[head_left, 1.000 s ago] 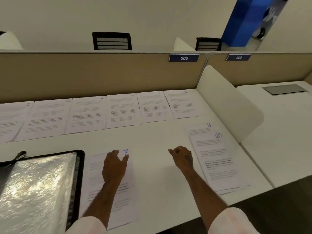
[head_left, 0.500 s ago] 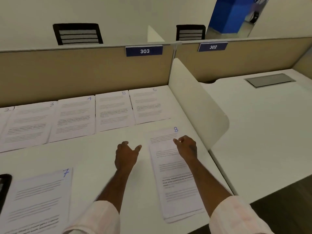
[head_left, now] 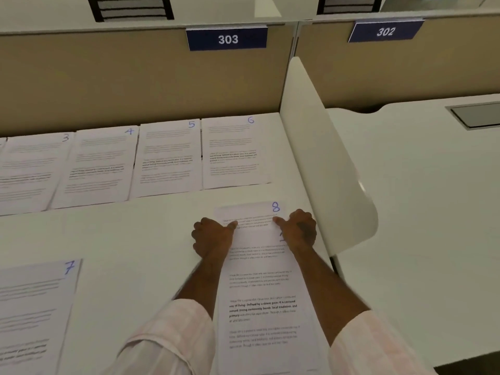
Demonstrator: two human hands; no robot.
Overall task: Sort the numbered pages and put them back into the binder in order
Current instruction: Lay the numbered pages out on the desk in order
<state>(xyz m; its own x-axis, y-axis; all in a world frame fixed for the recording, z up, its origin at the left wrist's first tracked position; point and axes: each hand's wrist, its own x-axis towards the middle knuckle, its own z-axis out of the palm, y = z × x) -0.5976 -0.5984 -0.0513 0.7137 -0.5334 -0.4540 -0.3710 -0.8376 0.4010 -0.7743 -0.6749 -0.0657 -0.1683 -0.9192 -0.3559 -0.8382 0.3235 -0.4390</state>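
Near the right end of the desk lies a small stack of printed pages. Its top page (head_left: pixel 259 293) runs between my forearms. The page marked 8 (head_left: pixel 251 211) peeks out from under it at the far end. My left hand (head_left: pixel 212 238) is curled on the top page's upper left corner, thumb on the paper. My right hand (head_left: pixel 299 230) grips the upper right corner and hides that page's number. Page 7 (head_left: pixel 35 301) lies alone at the near left. Pages 3 (head_left: pixel 27 171), 4 (head_left: pixel 100 163), 5 (head_left: pixel 167 155) and 6 (head_left: pixel 232 150) sit in a row at the back. The binder is out of view.
A white curved divider (head_left: pixel 324 158) stands just right of the stack and closes off the desk. A tan partition (head_left: pixel 135 77) with signs 303 and 302 runs behind the row of pages. The neighbouring desk (head_left: pixel 419 212) has a grey hatch at its far right.
My view has swung right and closer, and the binder has left the frame. My left hand left page 7 and crossed to the stack. Both hands now hold the top page's upper corners.
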